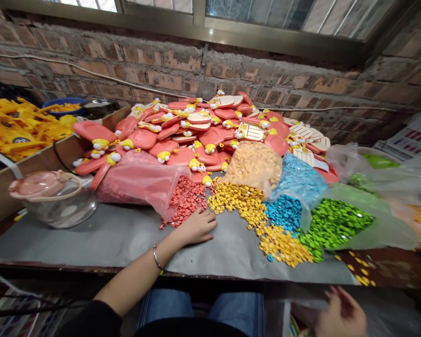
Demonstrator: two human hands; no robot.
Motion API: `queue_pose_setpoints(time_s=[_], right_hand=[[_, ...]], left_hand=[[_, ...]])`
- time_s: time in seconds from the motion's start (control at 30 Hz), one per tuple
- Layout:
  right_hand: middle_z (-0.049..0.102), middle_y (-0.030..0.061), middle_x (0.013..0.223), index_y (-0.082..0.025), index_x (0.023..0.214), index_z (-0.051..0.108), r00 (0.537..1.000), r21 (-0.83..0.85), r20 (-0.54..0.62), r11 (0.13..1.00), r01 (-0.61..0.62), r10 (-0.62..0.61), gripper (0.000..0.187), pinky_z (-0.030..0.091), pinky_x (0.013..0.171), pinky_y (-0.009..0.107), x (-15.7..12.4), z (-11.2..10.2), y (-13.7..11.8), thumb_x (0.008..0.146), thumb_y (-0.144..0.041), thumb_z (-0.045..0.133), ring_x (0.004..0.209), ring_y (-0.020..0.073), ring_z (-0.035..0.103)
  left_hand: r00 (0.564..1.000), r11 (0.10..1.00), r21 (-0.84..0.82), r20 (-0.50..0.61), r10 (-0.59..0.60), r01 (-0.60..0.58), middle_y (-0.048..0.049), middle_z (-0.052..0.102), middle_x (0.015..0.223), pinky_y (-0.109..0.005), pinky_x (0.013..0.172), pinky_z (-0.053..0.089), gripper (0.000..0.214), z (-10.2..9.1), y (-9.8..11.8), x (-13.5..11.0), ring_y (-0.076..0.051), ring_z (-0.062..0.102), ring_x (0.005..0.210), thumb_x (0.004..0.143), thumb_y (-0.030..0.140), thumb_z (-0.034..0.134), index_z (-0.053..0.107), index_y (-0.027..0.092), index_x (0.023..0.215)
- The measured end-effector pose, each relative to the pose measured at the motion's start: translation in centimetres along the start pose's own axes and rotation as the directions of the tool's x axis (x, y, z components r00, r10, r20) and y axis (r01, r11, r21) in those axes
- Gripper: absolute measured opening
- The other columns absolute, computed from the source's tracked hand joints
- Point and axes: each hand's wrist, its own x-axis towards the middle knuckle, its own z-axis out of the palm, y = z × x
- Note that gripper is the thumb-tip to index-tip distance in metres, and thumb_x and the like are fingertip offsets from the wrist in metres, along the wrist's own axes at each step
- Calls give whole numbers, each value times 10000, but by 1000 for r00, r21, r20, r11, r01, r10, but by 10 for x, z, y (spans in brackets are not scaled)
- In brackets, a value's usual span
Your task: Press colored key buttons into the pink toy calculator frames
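Note:
My left hand (197,227) lies palm down on the grey mat (126,238), its fingers stretched out at the near edge of a spill of small red pieces (187,201). Nothing shows in its grasp. My right hand (342,314) is low at the right, below the table's front edge, beside a partly hidden colourful item (293,326). Motion smears its fingers. In front of me, small yellow pieces (236,201), blue pieces (284,213) and green pieces (340,222) spill from clear bags. Another heap of yellow-orange pieces (284,245) lies nearer to me.
Behind the bags rises a pile of red paddle-shaped plastic parts with yellow and white heads (171,135). A lidded clear jug (61,206) stands at left, near a box of yellow parts (17,126). A brick wall (154,61) closes off the back.

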Motion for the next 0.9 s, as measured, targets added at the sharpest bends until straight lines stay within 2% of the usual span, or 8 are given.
queue_pose_setpoints(time_s=[0.07,0.1,0.2,0.27,0.3,0.43,0.63,0.9], right_hand=[[638,104,921,-269,946,609,933,140,194,950,278,-302,194,526,818,530,-3,60,-48,845,-432,578,880,306,644],[650,99,912,-260,940,614,819,219,343,887,407,-460,174,524,839,502,-7,92,-75,865,-408,560,888,288,645],[687,106,1000,-238,1057,629,319,396,664,680,616,-676,207,511,865,423,-24,192,-150,918,-318,499,949,254,641],[685,125,1076,-205,1176,605,80,387,770,563,730,-633,290,480,911,418,-36,255,-180,910,-276,513,1036,265,614],[684,141,1091,-182,1242,576,14,327,827,502,800,-562,361,466,920,428,-41,283,-188,892,-265,543,1063,284,599],[677,182,1120,-176,1355,508,-11,128,951,359,924,-309,515,435,901,461,-49,354,-191,849,-224,589,1062,342,593],[654,114,1164,-199,1303,550,-51,232,928,464,855,-369,492,456,879,325,-40,368,-178,818,-214,629,1026,240,607],[566,131,1061,-117,1217,597,319,252,774,727,639,-548,383,482,869,325,-36,350,-194,851,-218,547,907,209,583]], left_hand=[[1000,1000,2,5,2,-2,-73,609,1101,-375,918,345,257,1,0,0,-230,550,1027,868,392,644,562,183,992],[1000,1000,2,7,2,-2,-72,611,1083,-373,911,349,253,1,1,1,-228,553,1013,868,393,643,563,182,983],[1000,1000,4,9,-1,1,-73,615,1028,-379,888,356,239,2,0,1,-235,559,978,874,391,634,572,179,967],[1000,1000,5,7,-7,7,-72,616,1005,-383,876,359,228,2,-1,1,-238,563,964,877,387,629,578,179,955],[1000,1000,5,5,-11,11,-71,617,1000,-382,870,360,223,2,-2,1,-238,565,959,877,385,630,580,179,947],[999,999,14,-1,-37,37,-69,623,990,-381,857,357,223,1,-5,1,-236,578,944,870,382,643,584,176,930],[998,997,41,5,-62,62,-75,630,1015,-402,881,351,230,-2,-5,2,-244,584,949,873,389,636,591,177,952],[989,987,73,7,-145,144,-100,630,1038,-405,848,359,277,-1,-7,1,-274,567,1002,856,389,660,598,155,992]])
